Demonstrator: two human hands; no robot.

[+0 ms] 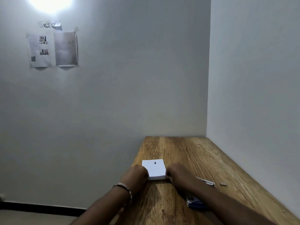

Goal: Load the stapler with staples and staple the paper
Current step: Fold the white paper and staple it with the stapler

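A white stack of paper (154, 168) with a small black mark near its far edge lies on the wooden table (186, 153). My left hand (137, 177) grips its left side and my right hand (180, 176) grips its right side, fingers curled at the near corners. A metal stapler (207, 181) lies on the table just right of my right hand, partly hidden by my wrist. A short strip of staples (223, 184) lies beside it. A blue staple box (194, 203) sits under my right forearm, partly covered.
The table runs along the right wall (259, 78) into a corner. The table's left edge drops to the floor (32, 216). Printed sheets (53, 49) are taped high on the far wall. A metal bangle (125, 187) circles my left wrist.
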